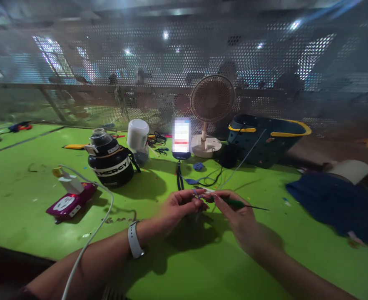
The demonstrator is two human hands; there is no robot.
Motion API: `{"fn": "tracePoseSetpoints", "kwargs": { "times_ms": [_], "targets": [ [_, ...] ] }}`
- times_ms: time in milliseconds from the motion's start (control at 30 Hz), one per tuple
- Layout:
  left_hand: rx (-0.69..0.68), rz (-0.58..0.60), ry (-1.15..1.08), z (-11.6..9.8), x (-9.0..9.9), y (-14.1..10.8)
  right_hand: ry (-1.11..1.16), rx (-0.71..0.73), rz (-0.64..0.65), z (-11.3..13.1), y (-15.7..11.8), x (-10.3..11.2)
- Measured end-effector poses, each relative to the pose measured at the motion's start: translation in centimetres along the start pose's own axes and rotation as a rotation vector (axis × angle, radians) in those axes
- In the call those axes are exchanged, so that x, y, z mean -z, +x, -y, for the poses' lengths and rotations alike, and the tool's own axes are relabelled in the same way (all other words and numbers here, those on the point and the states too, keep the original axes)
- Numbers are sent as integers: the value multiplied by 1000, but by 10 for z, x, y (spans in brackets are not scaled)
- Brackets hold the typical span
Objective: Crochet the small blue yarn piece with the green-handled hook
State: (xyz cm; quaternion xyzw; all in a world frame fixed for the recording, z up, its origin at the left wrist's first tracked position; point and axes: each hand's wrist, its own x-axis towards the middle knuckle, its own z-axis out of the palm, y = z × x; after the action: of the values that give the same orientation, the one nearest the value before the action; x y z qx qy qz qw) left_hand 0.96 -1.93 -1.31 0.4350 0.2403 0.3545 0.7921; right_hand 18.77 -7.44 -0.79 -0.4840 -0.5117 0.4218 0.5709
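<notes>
In the middle of the head view my right hand [242, 223] grips a crochet hook with a green handle [236, 203]; a thin dark shaft sticks out to the right. My left hand [179, 208] pinches a small piece of purplish yarn work [198, 193], its fingers closed around it. Both hands meet just above the table, fingertips nearly touching. The hook's working end is hidden among the fingers. A pale strand of yarn [244, 158] runs from the basket down towards the hands. Beyond them lies a small blue yarn piece [198, 166].
Behind my hands stand a lit phone [181, 137], a fan [205, 146] and a dark basket [255, 143] with yellow handles. To the left are a black bottle [110, 162], a white container [138, 134] and a purple power strip [68, 206]. Blue cloth [334, 204] lies right. A white cable [101, 225] crosses my left forearm.
</notes>
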Motion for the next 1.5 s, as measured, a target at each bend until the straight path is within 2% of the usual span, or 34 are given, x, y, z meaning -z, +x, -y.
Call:
{"fn": "tracePoseSetpoints", "kwargs": {
  "times_ms": [633, 900, 1100, 1233, 1367, 1500],
  "targets": [
    [12, 40, 29, 5, 5, 4, 95, 22, -15, 4, 0, -5],
    [36, 35, 67, -2, 2, 2, 20, 14, -5, -1, 2, -3],
    [-14, 30, 118, -1, 1, 2, -42, 25, -28, -1, -1, -4],
    [-66, -16, 155, 0, 2, 3, -67, 40, -33, -1, -1, -3],
    [-138, -66, 208, 3, 6, 5, -97, -3, -15, 2, -2, -2],
    [-135, -65, 171, 4, 9, 7, -115, -48, 14, 6, -4, -3]
  ]
}}
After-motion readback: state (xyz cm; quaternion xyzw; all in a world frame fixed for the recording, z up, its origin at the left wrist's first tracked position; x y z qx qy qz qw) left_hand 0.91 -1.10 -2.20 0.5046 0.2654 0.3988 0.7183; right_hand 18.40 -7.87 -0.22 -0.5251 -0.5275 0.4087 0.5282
